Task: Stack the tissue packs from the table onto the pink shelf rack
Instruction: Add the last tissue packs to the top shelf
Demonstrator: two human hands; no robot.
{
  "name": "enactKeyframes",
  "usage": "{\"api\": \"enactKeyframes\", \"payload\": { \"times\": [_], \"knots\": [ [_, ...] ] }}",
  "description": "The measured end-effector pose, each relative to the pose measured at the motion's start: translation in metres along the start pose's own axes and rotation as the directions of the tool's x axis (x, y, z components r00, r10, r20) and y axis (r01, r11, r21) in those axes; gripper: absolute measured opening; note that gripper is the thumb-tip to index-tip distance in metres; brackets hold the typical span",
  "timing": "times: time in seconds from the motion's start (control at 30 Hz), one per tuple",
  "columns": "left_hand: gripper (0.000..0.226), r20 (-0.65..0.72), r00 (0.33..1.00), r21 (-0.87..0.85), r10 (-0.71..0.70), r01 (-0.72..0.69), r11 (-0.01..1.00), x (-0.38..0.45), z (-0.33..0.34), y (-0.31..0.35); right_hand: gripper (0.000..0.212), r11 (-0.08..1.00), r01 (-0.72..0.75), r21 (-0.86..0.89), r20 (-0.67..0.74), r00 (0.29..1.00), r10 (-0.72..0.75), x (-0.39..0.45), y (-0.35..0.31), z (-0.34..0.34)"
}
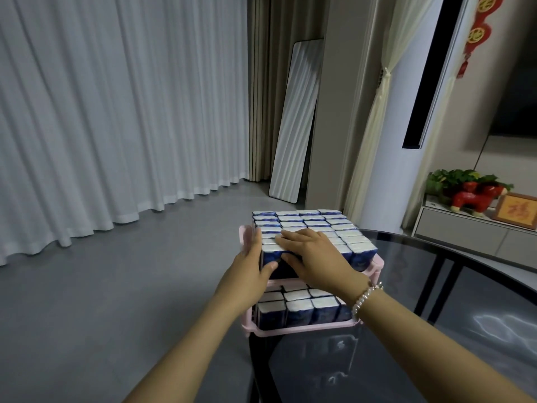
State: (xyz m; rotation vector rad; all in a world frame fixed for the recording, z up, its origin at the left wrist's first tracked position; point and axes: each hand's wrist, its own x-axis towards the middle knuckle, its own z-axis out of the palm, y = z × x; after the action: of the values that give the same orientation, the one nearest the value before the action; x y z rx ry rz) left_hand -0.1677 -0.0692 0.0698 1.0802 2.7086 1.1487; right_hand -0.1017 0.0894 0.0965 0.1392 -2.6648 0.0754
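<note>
Both hands rest on blue tissue packs [319, 228] filling the pink shelf rack [374, 264]: left hand [250, 263] against the side, right hand [312, 253] flat on top

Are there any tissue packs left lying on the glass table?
No, the dark glass table shows only reflections, and the blue tissue packs all sit in the pink shelf rack.

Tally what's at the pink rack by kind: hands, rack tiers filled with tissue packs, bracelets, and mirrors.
Hands: 2, the left hand and the right hand
Filled tiers of the pink shelf rack: 2, the upper tissue packs and the lower tissue packs
Bracelets: 1, the bracelet
Mirrors: 1, the mirror
Total: 6
</note>
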Motion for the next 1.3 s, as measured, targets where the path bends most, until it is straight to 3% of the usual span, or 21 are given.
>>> {"api": "enactKeyframes", "payload": {
  "times": [0.13,0.27,0.33,0.4,0.5,0.53,0.6,0.67,0.7,0.77,0.93,1.07,1.3],
  "knots": [
    [0.055,-0.078,0.995,0.124,0.061,-0.051,0.991,-0.005,0.0,0.005,0.048,1.0,-0.009,-0.029,-0.041,0.999,0.007,-0.008,-0.001,0.004],
    [0.056,-0.078,0.995,0.24,0.056,-0.036,0.97,-0.003,0.001,0.007,0.05,0.998,-0.028,-0.055,-0.04,0.999,0.026,-0.008,-0.005,0.008],
    [0.063,-0.065,0.998,0.144,0.003,0.007,0.99,-0.004,0.003,0.007,0.058,0.998,-0.041,-0.05,-0.045,0.998,0.038,-0.011,-0.005,0.004],
    [0.075,-0.064,0.994,-0.035,-0.087,0.085,0.996,-0.007,0.006,0.003,0.064,0.986,-0.165,0.019,-0.114,0.98,0.166,-0.02,0.0,-0.002],
    [0.087,-0.025,0.985,-0.285,-0.169,0.155,0.946,-0.007,0.011,-0.008,0.065,0.854,-0.494,0.163,-0.284,0.805,0.52,-0.041,0.024,-0.009],
    [0.09,-0.021,0.983,-0.33,-0.182,0.165,0.929,-0.007,0.012,-0.009,0.067,0.781,-0.596,0.187,-0.266,0.735,0.624,-0.049,0.032,-0.012],
    [0.093,-0.011,0.978,-0.36,-0.208,0.19,0.913,-0.007,0.015,-0.006,0.074,0.639,-0.708,0.301,-0.104,0.642,0.76,-0.063,0.045,-0.016],
    [0.093,-0.014,0.975,-0.354,-0.222,0.203,0.913,-0.005,0.019,0.001,0.066,0.502,-0.687,0.526,0.068,0.622,0.78,-0.072,0.054,-0.02],
    [0.093,-0.012,0.975,-0.351,-0.222,0.204,0.914,-0.002,0.022,0.004,0.057,0.461,-0.653,0.601,0.088,0.628,0.773,-0.075,0.058,-0.02],
    [0.094,0.012,0.977,-0.35,-0.214,0.205,0.914,0.007,0.028,0.012,0.05,0.472,-0.632,0.614,0.044,0.625,0.779,-0.079,0.069,-0.022],
    [0.094,0.082,0.982,-0.35,-0.169,0.187,0.918,0.04,0.054,0.041,0.085,0.399,-0.721,0.566,0.039,0.507,0.861,-0.093,0.105,-0.022],
    [0.094,0.137,0.979,-0.351,-0.15,0.189,0.917,0.062,0.071,0.057,0.079,0.349,-0.778,0.523,0.06,0.442,0.895,-0.103,0.122,-0.034],
    [0.096,0.143,0.977,-0.276,-0.159,0.194,0.941,0.068,0.071,0.07,0.079,0.309,-0.786,0.536,0.15,0.449,0.881,-0.108,0.132,-0.046]
  ]
}}
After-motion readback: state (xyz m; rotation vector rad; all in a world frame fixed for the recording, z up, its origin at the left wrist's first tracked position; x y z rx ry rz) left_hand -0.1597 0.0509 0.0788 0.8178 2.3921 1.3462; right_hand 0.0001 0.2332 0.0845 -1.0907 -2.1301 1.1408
